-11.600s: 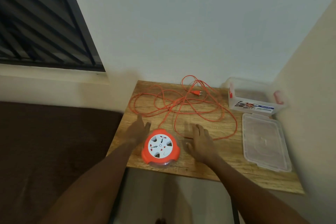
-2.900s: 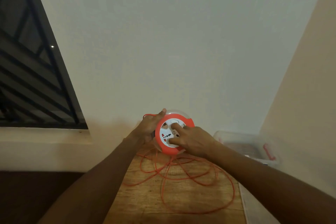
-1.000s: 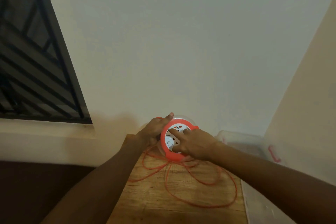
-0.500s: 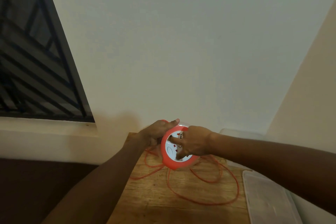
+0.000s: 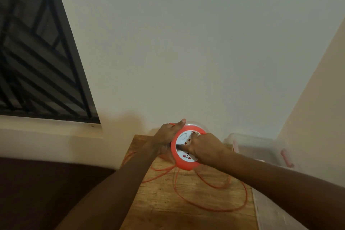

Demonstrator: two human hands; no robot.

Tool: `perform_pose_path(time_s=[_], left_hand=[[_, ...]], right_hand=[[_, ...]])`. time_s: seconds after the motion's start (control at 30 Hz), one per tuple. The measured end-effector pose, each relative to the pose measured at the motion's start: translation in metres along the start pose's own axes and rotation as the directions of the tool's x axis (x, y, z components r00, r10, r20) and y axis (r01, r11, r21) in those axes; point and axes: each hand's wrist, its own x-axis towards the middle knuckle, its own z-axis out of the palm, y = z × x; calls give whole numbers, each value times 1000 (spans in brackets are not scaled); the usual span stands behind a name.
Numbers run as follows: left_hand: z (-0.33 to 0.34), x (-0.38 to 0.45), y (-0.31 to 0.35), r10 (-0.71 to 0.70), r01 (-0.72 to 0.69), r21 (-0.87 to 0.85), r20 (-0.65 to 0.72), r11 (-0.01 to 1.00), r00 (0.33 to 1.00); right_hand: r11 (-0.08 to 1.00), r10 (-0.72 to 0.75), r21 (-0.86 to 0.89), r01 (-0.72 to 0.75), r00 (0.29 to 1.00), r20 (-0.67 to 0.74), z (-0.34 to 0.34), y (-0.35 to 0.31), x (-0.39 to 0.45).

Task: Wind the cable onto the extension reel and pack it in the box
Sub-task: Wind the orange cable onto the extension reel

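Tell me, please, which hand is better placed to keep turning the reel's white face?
Right: its fingers already press the white face of the reel, while the left hand grips its rim.

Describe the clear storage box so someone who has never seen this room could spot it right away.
Start at the wooden table in the corner where the white wall meets the cream one. At its far right end, beyond the right hand working the orange reel, sits the clear plastic box. It is see-through with red side latches, unlike the flat clear lid lying nearer the person.
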Motion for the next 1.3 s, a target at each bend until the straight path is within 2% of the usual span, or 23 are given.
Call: perform_pose_path(time_s=[0.07,0.13,0.17,0.2,0.23,0.27,0.3,0.33,0.4,0.47,0.57,0.63,0.67,0.7,0.73,0.77,0.8,0.83,0.87,0.97,1.07,1.17,1.3], left_hand=[[4,0,-3,34,-37,-67,-47,997,998],[10,-2,-3,62,-68,-78,-79,995,995],[13,-3,-3,84,-91,-68,-98,993,992],[17,-4,-4,110,-117,-56,-114,992,987],[20,-5,-5,130,-137,-45,-125,990,984],[23,-5,-7,141,-146,-36,-130,989,982],[25,-6,-9,141,-146,-30,-129,989,982],[28,-7,-11,133,-137,-23,-121,990,984],[31,-9,-12,117,-118,-3,-90,993,989],[32,-10,-11,130,-130,0,-83,991,988],[31,-9,-6,157,-161,-25,-111,987,981],[27,-7,-2,166,-170,-17,-119,985,979],[25,-7,0,158,-160,-6,-118,987,980],[22,-5,2,143,-143,5,-118,990,983],[18,-4,3,124,-123,18,-120,992,985],[13,-3,5,108,-105,32,-124,994,986],[9,-2,6,97,-93,36,-124,995,988],[5,0,8,88,-85,30,-119,996,989],[3,0,9,75,-73,20,-109,997,991],[0,1,14,31,-28,54,-51,998,998],[0,0,19,3,-4,127,11,992,1000],[0,1,22,3,-7,131,25,991,1000],[1,0,28,2,-17,171,87,985,996]], right_hand=[[958,212,203,-201,976,-38,15,-9,-1],[778,470,503,-377,880,-68,25,-25,-1],[621,607,656,-429,793,-56,29,-35,1],[399,723,804,-441,691,21,32,-45,5],[116,793,910,-397,589,156,34,-52,9],[-184,797,937,-298,513,319,34,-58,14],[-435,748,883,-178,474,464,34,-64,18],[-594,688,800,-84,463,559,34,-67,21],[-709,631,706,2,450,632,33,-70,23],[-738,615,673,40,449,648,32,-68,20],[-680,637,733,21,513,576,32,-66,16],[-549,656,834,-51,593,468,29,-70,12],[-437,670,894,-100,626,398,29,-74,8],[-262,697,952,-161,651,302,30,-77,3],[-3,719,972,-233,676,164,32,-77,-5],[299,702,908,-294,712,-1,33,-73,-13],[568,623,761,-314,768,-148,36,-67,-21],[761,494,585,-282,836,-239,38,-57,-26],[877,357,426,-224,896,-264,38,-45,-30],[985,80,164,-51,981,-177,27,-11,-33],[993,-115,-43,111,986,-116,9,12,-28],[967,-217,-142,211,976,-27,-8,22,-23],[923,-269,-255,289,957,109,-23,24,-20]])
